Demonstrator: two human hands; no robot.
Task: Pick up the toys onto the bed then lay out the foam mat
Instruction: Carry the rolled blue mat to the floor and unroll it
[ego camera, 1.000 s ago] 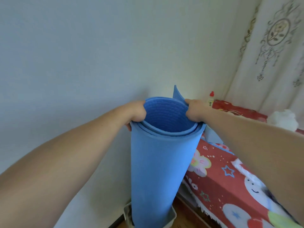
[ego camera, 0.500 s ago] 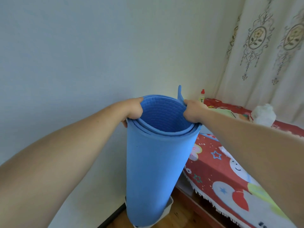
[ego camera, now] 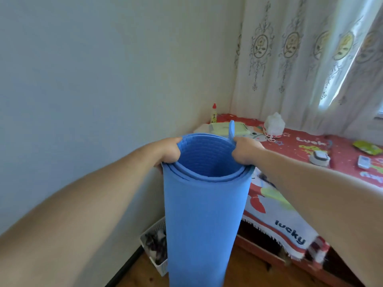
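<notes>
Gripping the mat by its top rim with left hand and right hand, lifting it upright out of the basket, right beside the bed now, so probably heading for unrolling.

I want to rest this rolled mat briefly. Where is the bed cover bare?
The bed cover is bare between the white bag and the round white gadget. The wall corner is crowded by the glue bottle and green pad, the far right by a green packet and remote.
</notes>
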